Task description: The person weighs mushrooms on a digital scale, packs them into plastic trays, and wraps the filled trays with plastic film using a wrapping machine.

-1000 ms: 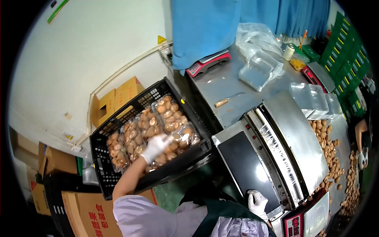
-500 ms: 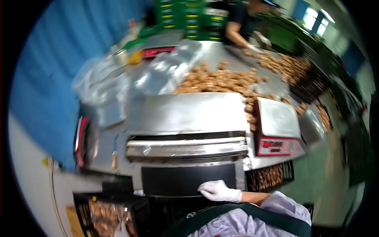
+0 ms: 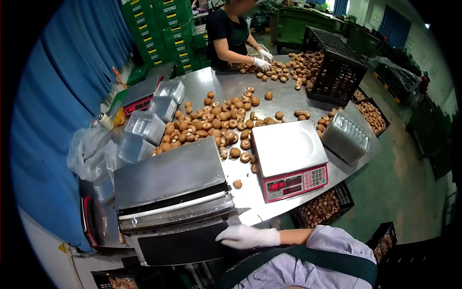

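Observation:
My right hand [image 3: 249, 237], in a white glove, reaches in from the lower right. Its fingers point left and lie at the right edge of a black panel [image 3: 185, 246]; nothing shows in them. That panel is the front of a metal machine [image 3: 168, 176] with a flat grey top and a slot with bars. Just beyond my hand, a red and silver digital scale [image 3: 288, 149] has a bare weighing plate. Brown mushrooms [image 3: 211, 120] lie in a loose heap behind the machine. My left hand is out of view.
Stacked clear plastic trays [image 3: 346, 137] stand right of the scale, and more trays [image 3: 144, 127] lie at left. Across the table, a co-worker [image 3: 231, 38] in white gloves handles mushrooms beside a tipped black crate [image 3: 339, 62]. A mushroom crate [image 3: 322, 209] sits below the table edge.
The view has turned right and risen, so the scale, co-worker and tipped crate show more fully. The crate at lower left has mostly left view. My right hand stays at the black panel.

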`<action>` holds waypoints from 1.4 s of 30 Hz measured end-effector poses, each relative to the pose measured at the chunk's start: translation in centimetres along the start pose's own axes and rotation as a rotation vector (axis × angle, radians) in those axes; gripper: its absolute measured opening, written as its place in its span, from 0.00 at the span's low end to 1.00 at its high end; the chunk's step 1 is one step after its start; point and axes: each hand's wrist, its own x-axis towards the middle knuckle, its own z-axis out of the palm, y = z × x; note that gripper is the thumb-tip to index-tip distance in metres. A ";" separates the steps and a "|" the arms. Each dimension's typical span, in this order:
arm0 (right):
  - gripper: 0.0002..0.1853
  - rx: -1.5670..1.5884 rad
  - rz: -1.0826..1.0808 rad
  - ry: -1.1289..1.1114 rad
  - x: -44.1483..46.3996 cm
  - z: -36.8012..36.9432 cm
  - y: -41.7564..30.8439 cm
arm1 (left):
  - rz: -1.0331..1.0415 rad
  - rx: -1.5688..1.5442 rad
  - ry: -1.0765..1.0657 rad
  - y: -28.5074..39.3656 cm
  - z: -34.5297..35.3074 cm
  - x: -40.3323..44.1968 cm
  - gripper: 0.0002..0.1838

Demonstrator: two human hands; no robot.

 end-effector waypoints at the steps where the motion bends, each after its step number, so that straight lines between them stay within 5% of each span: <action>1: 0.12 -0.033 0.039 0.044 -1.0 -3.0 0.2 | 0.021 -0.126 -0.016 3.2 -0.3 -0.4 0.17; 3: 0.11 -0.052 0.152 0.225 -3.7 -9.2 1.6 | 0.189 -0.363 0.070 10.2 0.2 -2.2 0.16; 4: 0.12 -0.383 0.253 0.242 -5.2 -13.5 1.6 | 0.175 -0.411 -0.016 8.5 3.9 -1.9 0.12; 5: 0.13 -0.485 -0.007 0.457 -6.2 -17.1 2.6 | 0.192 -0.542 -0.093 14.6 2.9 -4.1 0.10; 6: 0.13 -0.542 0.096 0.513 -8.5 -20.3 4.0 | 0.220 -0.652 -0.106 20.2 2.7 -6.8 0.09; 8: 0.11 -0.748 0.295 0.697 -12.2 -26.0 3.6 | 0.147 -0.930 -0.555 27.5 4.0 -13.3 0.07; 9: 0.11 -0.764 0.363 0.786 -13.7 -28.2 2.9 | 0.306 -0.872 -0.764 31.1 3.8 -15.8 0.08; 11: 0.12 -0.928 0.265 0.862 -17.2 -32.4 3.4 | 0.649 -0.854 -0.700 34.6 8.9 -20.5 0.11; 13: 0.15 -0.973 0.409 0.937 -21.0 -36.2 4.4 | 0.676 -0.704 -0.813 37.3 13.5 -23.6 0.15; 16: 0.13 -1.040 0.653 0.913 -25.3 -40.4 6.3 | 0.747 -0.535 -0.713 40.5 18.8 -24.7 0.19; 18: 0.13 -1.110 0.836 0.693 -27.6 -41.7 8.3 | 0.750 -0.244 -0.790 41.4 20.7 -24.6 0.22; 23: 0.09 -1.025 0.893 0.650 -27.1 -42.9 8.1 | 0.775 -0.291 -0.977 41.1 22.4 -22.1 0.23; 29: 0.03 -1.113 0.770 0.502 -28.0 -44.4 9.2 | 0.695 -0.220 -0.841 41.6 22.3 -21.5 0.24; 35: 0.02 -1.075 0.806 0.492 -28.3 -45.8 9.4 | 0.301 -0.161 -0.865 44.7 22.8 -19.7 0.24; 39: 0.03 -1.002 0.836 0.788 -26.8 -46.2 6.2 | 0.108 -0.635 -0.805 45.1 24.9 -18.3 0.25; 42: 0.05 -0.907 0.734 1.018 -23.6 -45.2 4.2 | -0.313 -1.105 -0.922 46.6 25.9 -17.5 0.24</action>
